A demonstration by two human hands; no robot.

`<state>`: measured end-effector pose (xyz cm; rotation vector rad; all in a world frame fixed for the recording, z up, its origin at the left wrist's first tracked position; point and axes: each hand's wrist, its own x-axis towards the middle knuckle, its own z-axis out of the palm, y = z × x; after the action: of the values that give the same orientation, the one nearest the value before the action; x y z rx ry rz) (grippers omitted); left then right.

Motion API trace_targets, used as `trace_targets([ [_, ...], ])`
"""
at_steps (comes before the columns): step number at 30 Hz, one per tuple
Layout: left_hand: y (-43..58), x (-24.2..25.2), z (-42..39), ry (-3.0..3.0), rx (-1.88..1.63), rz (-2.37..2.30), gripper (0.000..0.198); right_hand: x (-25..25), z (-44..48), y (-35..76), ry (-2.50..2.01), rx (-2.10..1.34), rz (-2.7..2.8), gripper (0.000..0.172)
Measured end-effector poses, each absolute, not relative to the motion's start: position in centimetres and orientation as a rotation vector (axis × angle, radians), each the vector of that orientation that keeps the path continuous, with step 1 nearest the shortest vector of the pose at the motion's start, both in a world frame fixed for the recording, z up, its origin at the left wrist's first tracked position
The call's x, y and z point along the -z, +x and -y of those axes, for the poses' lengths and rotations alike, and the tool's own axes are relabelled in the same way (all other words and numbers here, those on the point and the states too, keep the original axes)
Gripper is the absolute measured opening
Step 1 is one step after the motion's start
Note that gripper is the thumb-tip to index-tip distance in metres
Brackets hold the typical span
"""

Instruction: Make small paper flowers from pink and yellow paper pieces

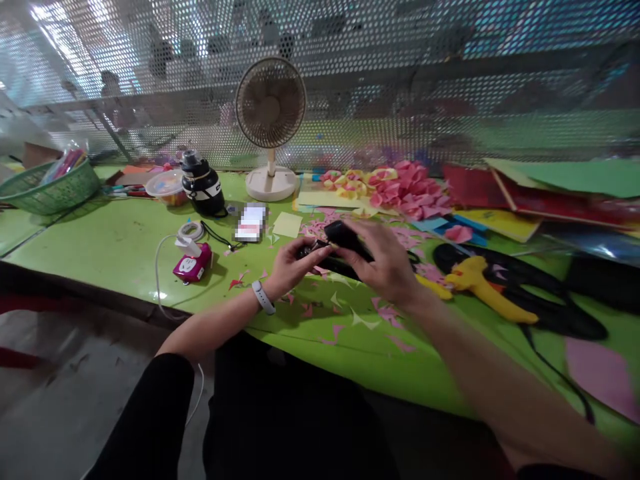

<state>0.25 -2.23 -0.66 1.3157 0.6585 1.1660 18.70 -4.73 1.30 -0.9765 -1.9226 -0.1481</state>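
My left hand [295,267] has its fingers closed round one end of a dark tool with a shiny metal part; a light wristband is on this wrist. My right hand [383,263] grips the raised black upper arm of the same tool, which looks like an opened black stapler [340,235]. My fingers hide much of it. Both hands are close together just above the green table [225,293]. Pink and pale yellow paper scraps [363,320] lie under and around them. Right of my right hand, a yellow glue gun [475,283] rests on a black mat [570,317].
A fan [271,107] stands behind the hands, beside folded pink paper pieces [410,190]. At left are a black bottle [203,187], a phone [251,223], a magenta power adapter [193,265] with a cable, and a green basket [55,187]. Coloured sheets [520,200] are stacked at right.
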Motion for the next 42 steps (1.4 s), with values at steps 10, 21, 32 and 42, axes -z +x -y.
trace_targets([
  [10,0.2,1.2,1.4,1.289,-1.261,-0.744,0.049,-0.7,3.9,18.7,-1.027,-0.179,1.96,0.044],
  [21,-0.1,0.8,-0.4,1.011,-1.408,-0.857,0.055,-1.8,3.3,19.4,-1.312,-0.551,2.041,0.049],
  [32,-1.8,-0.4,-1.9,1.132,-1.42,-1.008,0.051,0.1,-1.1,27.4,-1.76,-0.068,1.73,0.044],
  [42,-3.3,-0.9,-3.0,1.728,-1.057,-1.287,0.026,4.2,-3.6,30.6,-1.906,0.054,1.765,0.041],
])
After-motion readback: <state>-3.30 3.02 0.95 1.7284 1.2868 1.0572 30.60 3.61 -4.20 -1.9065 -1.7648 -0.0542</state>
